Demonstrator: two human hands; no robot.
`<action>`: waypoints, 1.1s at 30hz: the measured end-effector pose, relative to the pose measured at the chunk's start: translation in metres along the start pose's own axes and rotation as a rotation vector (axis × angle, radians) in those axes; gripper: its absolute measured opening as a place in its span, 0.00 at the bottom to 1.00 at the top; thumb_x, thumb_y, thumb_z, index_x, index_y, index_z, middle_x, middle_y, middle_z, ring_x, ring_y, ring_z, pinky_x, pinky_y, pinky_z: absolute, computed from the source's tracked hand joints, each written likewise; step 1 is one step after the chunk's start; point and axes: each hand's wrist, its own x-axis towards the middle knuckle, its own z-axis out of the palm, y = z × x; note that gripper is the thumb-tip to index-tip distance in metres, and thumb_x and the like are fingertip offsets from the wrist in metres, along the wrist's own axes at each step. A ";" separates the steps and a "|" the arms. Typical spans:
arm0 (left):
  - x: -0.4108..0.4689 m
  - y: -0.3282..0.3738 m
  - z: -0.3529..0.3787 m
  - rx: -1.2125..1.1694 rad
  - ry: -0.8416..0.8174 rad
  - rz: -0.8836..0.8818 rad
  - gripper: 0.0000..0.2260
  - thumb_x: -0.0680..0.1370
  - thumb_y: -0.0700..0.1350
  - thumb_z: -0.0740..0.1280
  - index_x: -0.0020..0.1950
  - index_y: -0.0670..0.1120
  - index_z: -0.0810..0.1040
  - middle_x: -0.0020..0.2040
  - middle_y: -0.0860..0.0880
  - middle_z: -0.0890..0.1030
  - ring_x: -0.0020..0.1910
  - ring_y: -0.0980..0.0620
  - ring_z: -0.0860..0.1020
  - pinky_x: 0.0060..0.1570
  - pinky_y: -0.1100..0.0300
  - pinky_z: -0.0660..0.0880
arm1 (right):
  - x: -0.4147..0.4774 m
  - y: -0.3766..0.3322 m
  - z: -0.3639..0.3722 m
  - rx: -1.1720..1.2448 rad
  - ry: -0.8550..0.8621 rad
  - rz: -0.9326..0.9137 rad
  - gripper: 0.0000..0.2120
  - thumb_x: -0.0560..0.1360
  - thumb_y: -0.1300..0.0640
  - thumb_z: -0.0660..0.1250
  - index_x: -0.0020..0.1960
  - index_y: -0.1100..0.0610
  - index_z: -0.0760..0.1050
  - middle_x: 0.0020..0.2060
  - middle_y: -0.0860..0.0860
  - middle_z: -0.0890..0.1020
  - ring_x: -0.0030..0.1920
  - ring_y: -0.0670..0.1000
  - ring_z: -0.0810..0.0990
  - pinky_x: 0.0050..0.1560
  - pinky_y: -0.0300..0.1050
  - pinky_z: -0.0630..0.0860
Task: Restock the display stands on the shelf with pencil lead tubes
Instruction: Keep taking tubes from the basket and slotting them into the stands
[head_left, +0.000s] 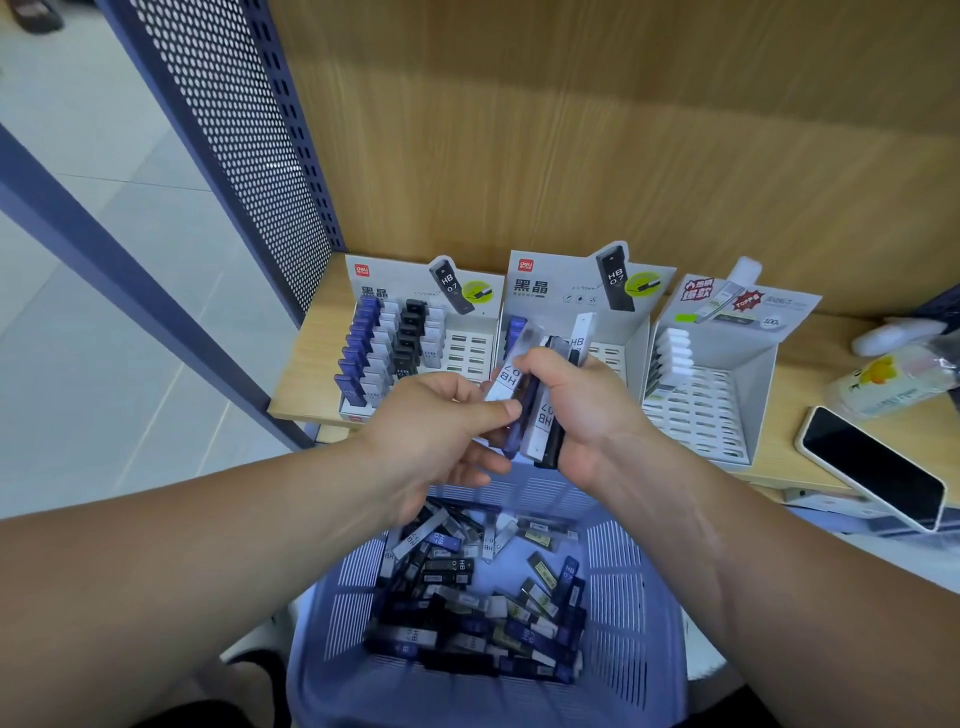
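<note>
1. Pencil lead tubes (543, 421), head view: a mixed bundle of them stands in the right hand (592, 410), whose fingers are curled round it, above the basket (639, 597) and in front of the middle stand (615, 356)
2. The left hand (436, 426) pinches a single tube (505, 382) at the bundle's edge between thumb and fingers, apparently picking it out
3. Progress: the left stand (470, 345) carries four filled rows (blue, white, black, white), with bare slots to their right
4. The middle stand shows only a few blue tubes at its left, and much of it is hidden behind the hands
5. The right stand (722, 400) holds one row of white tubes, and the rest of its slots are empty
6. I judge the restocking to be under halfway
7. The lilac slatted basket holds a loose heap of blue, black and white tubes, with plenty to place
8. On the shelf (306, 374), right of the stands, lie a phone (872, 467) and a plastic bottle (893, 387)
</note>
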 end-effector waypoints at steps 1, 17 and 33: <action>0.000 0.001 0.000 0.037 0.005 0.035 0.11 0.75 0.42 0.75 0.41 0.44 0.74 0.37 0.43 0.83 0.33 0.43 0.82 0.32 0.55 0.75 | 0.000 0.000 0.000 0.002 0.002 -0.001 0.03 0.76 0.65 0.68 0.47 0.61 0.80 0.44 0.64 0.85 0.40 0.63 0.84 0.40 0.60 0.82; 0.025 0.035 -0.071 0.337 0.371 0.494 0.03 0.76 0.38 0.72 0.44 0.43 0.84 0.36 0.46 0.85 0.35 0.49 0.85 0.33 0.59 0.79 | -0.001 -0.013 -0.001 -0.075 -0.003 -0.029 0.08 0.75 0.68 0.68 0.41 0.57 0.78 0.34 0.55 0.83 0.30 0.48 0.80 0.26 0.39 0.72; 0.096 0.031 -0.107 1.284 0.181 0.948 0.06 0.77 0.45 0.70 0.46 0.46 0.86 0.41 0.49 0.83 0.42 0.47 0.79 0.43 0.52 0.78 | 0.011 -0.010 0.004 -0.104 0.022 0.024 0.07 0.74 0.69 0.69 0.44 0.57 0.78 0.33 0.55 0.83 0.29 0.48 0.77 0.25 0.39 0.70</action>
